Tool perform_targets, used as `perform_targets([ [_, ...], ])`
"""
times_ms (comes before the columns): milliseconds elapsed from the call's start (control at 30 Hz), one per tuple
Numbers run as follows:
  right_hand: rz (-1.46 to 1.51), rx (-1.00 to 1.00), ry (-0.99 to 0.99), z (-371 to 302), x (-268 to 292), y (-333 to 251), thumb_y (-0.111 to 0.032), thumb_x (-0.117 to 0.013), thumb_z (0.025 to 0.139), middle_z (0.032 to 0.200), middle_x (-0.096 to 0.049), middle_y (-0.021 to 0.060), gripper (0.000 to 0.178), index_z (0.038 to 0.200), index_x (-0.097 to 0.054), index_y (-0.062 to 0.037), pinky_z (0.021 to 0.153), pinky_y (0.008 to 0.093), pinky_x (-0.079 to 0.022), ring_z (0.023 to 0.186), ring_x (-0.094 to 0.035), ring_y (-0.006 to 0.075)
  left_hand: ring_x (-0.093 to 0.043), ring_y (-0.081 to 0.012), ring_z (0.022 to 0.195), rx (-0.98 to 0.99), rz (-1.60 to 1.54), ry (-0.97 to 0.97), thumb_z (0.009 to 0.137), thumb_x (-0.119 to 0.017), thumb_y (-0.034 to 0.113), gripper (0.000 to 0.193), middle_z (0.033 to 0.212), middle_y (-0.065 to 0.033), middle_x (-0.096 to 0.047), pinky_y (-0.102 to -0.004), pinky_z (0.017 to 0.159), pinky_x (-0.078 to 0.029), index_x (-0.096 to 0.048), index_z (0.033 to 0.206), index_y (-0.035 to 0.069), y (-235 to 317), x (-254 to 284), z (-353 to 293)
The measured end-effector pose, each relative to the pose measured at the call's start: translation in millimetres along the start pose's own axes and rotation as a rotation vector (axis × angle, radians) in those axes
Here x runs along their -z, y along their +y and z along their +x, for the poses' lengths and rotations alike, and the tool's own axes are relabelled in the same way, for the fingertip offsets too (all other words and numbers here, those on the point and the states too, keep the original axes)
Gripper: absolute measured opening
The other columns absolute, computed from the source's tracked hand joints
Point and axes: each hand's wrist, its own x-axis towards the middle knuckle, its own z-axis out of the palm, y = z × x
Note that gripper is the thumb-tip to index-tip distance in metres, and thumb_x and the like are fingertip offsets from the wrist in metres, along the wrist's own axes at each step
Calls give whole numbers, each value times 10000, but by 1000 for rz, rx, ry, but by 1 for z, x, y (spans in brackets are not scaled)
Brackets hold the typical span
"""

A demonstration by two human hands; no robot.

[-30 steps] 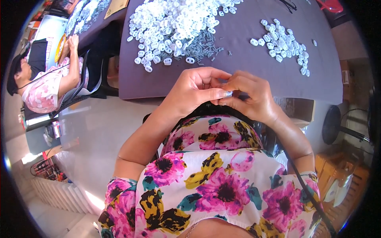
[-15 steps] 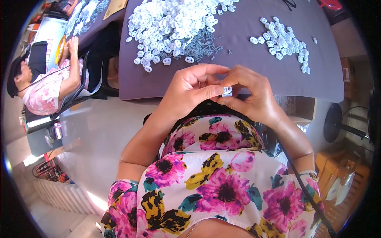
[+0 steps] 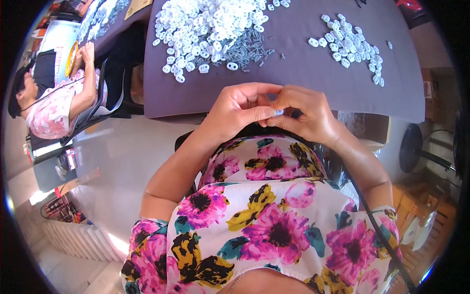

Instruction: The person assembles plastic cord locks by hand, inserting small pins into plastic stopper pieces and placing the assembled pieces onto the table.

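Just off the table's near edge, my left hand (image 3: pixel 237 109) and my right hand (image 3: pixel 308 115) meet fingertip to fingertip. Pinched between them is a small white plastic piece (image 3: pixel 278 112), mostly covered by the fingers; it resembles the two-hole cord-lock parts on the table. Both hands are closed on it, the left thumb pressing from the left and the right fingers and thumb from the right. Beyond the left hand lies a large heap of white two-hole plastic pieces (image 3: pixel 200 24). Small grey metal parts (image 3: pixel 250 48), too small to name, are scattered at its near right side.
A smaller group of white pieces (image 3: pixel 347 43) lies on the right of the dark cloth-covered table (image 3: pixel 293 63). At the left, another person (image 3: pixel 58 105) sits at a second table beside a yellow round tray (image 3: pixel 72 58). A black fan (image 3: pixel 411 147) and wooden furniture (image 3: pixel 426 210) stand at the right.
The piece between my hands has turned or sunk behind the fingers, so less of it shows. My right fingers have closed further over it. The view has shifted slightly.
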Motion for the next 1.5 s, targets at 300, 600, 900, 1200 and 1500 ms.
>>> perform_targets([
  [300, 162, -71, 46, 3, -6, -4, -51, -768, 740, 865, -618, 83, 235, 934, -639, -32, 623, 290, -498, 737, -625, 187, -611, -107, 834, -52, -80, 35, 870, -630, 51, 414, 967, -69, -649, -248, 747, -509, -527, 1261, -42, 1, 2, -3],
  [600, 122, -91, 55, 1, -4, -10, -32, -760, 746, 868, -612, 62, 259, 976, -642, -39, 616, 270, -486, 717, -601, 152, -611, -105, 849, -93, -43, 16, 878, -634, 73, 437, 958, -51, -653, -236, 768, -489, -515, 1286, -28, 4, 0, -8],
  [900, 244, -178, 80, 2, 4, -15, 13, -731, 765, 889, -604, 48, 267, 1015, -644, -25, 647, 250, -499, 779, -617, 120, -622, -119, 806, -107, -71, 0, 881, -628, 64, 448, 957, -70, -645, -239, 741, -505, -498, 1305, 3, 6, 4, -2],
  [1200, 251, -203, 84, 3, 3, -12, 37, -683, 798, 880, -604, 49, 209, 997, -634, -7, 660, 246, -502, 792, -622, 116, -616, -136, 765, -123, -76, 54, 867, -625, 55, 425, 915, -73, -649, -247, 708, -504, -522, 1272, -22, 9, 1, -2],
  [1500, 277, -221, 93, 2, -1, -11, 33, -687, 794, 884, -613, 50, 209, 993, -635, -6, 668, 243, -501, 787, -622, 115, -611, -128, 771, -160, -41, 60, 881, -610, 62, 401, 908, -68, -647, -250, 714, -503, -530, 1265, -20, 8, 1, -5],
])
